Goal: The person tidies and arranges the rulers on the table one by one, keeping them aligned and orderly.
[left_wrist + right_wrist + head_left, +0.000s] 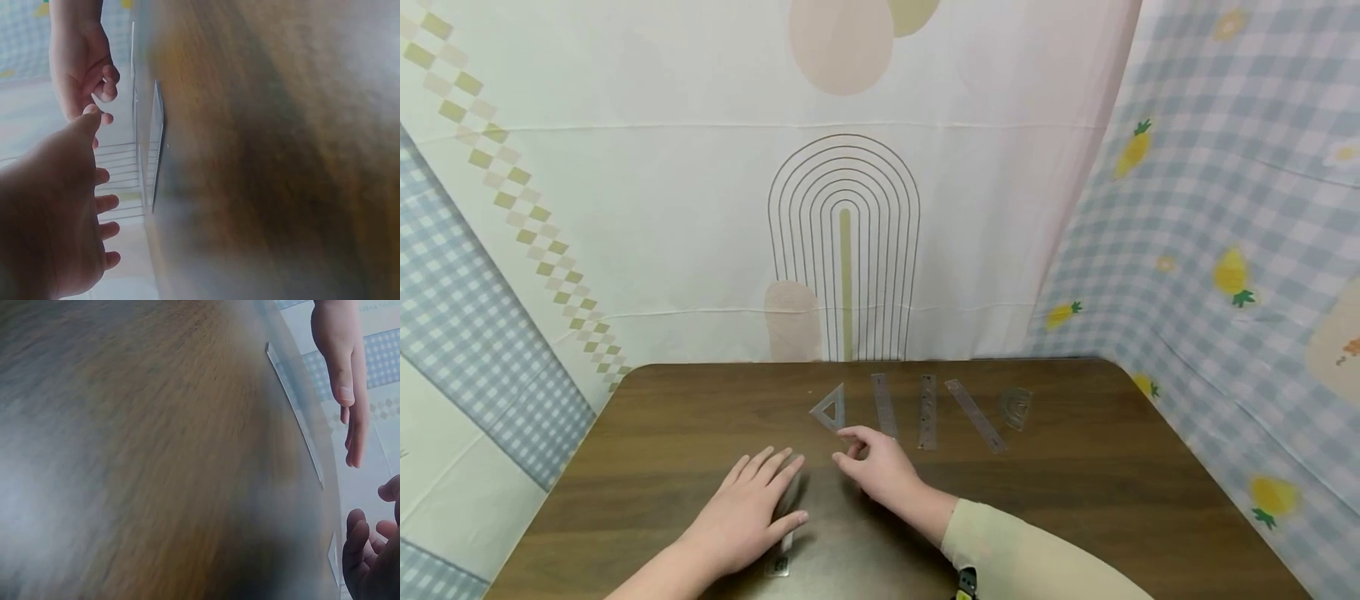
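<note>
In the head view, my left hand (748, 508) hovers with spread fingers over a clear plastic ruler (778, 567), which it partly hides. The same ruler (295, 415) lies flat on the tabletop in the right wrist view. My right hand (880, 467) is held to the right of it, thumb and fingers loosely bent with a gap between them and nothing inside. Its fingertips overlap the lower corner of a clear set square (839, 398). In the left wrist view, the palm of the left hand (53, 212) faces the table.
Right of the set square, a row of clear pieces lies on the brown wooden table (647, 467): a ruler (883, 404), a second ruler (928, 417), a slanted ruler (976, 415) and a protractor (1016, 407). A patterned cloth (685, 208) hangs behind the table's back edge.
</note>
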Demonstrator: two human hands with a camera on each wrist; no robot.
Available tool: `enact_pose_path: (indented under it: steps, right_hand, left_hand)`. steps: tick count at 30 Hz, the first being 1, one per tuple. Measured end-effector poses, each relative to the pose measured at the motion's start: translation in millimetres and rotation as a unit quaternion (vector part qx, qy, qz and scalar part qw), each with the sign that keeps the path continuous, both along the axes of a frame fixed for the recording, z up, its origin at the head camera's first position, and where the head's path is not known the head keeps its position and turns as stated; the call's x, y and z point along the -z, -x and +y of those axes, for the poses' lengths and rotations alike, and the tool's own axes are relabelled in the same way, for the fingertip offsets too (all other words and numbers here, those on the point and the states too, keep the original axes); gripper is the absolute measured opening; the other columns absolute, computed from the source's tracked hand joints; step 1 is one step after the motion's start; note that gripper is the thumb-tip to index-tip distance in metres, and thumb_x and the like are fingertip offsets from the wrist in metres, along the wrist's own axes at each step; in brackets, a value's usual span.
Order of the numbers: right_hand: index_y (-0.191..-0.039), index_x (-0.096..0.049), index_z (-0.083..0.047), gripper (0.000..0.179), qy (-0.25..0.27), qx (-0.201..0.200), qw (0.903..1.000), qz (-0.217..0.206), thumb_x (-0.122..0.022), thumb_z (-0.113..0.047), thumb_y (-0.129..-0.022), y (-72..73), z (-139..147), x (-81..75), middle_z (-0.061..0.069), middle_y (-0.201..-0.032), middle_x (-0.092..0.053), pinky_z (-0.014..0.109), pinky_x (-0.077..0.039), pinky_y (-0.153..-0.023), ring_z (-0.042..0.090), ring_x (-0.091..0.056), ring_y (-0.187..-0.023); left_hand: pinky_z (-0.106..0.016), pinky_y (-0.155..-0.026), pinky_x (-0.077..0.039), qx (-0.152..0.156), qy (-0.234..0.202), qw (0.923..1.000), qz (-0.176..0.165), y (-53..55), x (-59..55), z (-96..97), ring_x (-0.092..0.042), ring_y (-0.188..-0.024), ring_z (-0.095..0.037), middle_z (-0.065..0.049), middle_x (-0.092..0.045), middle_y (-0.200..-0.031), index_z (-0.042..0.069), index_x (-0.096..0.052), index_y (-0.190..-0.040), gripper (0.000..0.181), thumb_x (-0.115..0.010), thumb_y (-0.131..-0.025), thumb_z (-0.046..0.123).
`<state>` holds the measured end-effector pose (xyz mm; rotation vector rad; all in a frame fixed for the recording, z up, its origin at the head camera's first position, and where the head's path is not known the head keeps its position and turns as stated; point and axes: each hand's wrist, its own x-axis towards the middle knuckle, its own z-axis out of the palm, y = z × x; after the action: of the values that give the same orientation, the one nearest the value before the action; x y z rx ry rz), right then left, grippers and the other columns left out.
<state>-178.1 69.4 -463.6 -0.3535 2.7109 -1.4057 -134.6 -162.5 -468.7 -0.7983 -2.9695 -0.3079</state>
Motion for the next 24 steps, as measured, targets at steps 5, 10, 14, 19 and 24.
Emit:
enact_pose_path:
  steps: [5,10,14,19,24]
  right_hand:
    - [-0.128,-0.065,-0.011,0.039,0.009,0.013,0.9999,0.005,-0.07,-0.028,-0.093,-1.2,14.6,0.3,-0.005,-0.087,-0.06,0.031,-0.048,-0.045,0.013,-0.053,-0.049]
    - [-0.127,-0.065,-0.01,0.037,0.012,0.022,0.9997,0.005,-0.07,-0.026,-0.093,-2.2,26.7,0.9,-0.004,-0.088,-0.06,0.03,-0.048,-0.045,0.012,-0.053,-0.05]
    - [-0.126,-0.066,-0.009,0.037,0.013,0.026,0.9996,0.006,-0.07,-0.025,-0.094,-2.6,32.1,0.1,-0.004,-0.089,-0.06,0.029,-0.048,-0.046,0.011,-0.054,-0.051]
    - [-0.125,-0.066,-0.008,0.035,0.029,0.029,0.9992,0.003,-0.069,-0.023,-0.094,-3.3,36.3,-3.1,-0.002,-0.09,-0.059,0.031,-0.049,-0.045,0.017,-0.059,-0.054]
    - [-0.123,-0.067,-0.008,0.033,0.039,0.031,0.9988,0.004,-0.069,-0.024,-0.094,-1.3,41.9,-4.4,-0.001,-0.09,-0.06,0.031,-0.05,-0.046,0.02,-0.062,-0.057]
  left_hand:
    - [-0.059,-0.114,-0.023,0.0,-0.004,0.9999,0.012,3.3,-1.2,4.4,-0.033,-0.142,-0.037,-0.012,-0.041,-0.153,0.014,-0.043,-0.152,0.073,-0.054,-0.095,0.059]
    - [-0.059,-0.114,-0.024,0.001,-0.002,0.9998,0.021,5.7,-1.6,7.2,-0.033,-0.142,-0.038,-0.013,-0.042,-0.153,0.013,-0.043,-0.151,0.073,-0.054,-0.095,0.059]
    - [-0.059,-0.114,-0.024,0.0,-0.002,0.9997,0.025,6.7,-2.2,9.0,-0.033,-0.142,-0.037,-0.012,-0.042,-0.153,0.013,-0.043,-0.151,0.073,-0.054,-0.095,0.059]
    - [-0.06,-0.113,-0.025,0.003,-0.005,0.9997,0.025,7.6,-3.3,12.2,-0.034,-0.142,-0.038,-0.012,-0.042,-0.153,0.013,-0.043,-0.151,0.074,-0.054,-0.095,0.059]
    - [-0.059,-0.114,-0.024,-0.002,-0.003,0.9996,0.027,9.8,-4.8,17.4,-0.034,-0.142,-0.037,-0.011,-0.043,-0.153,0.014,-0.043,-0.151,0.073,-0.053,-0.095,0.06]
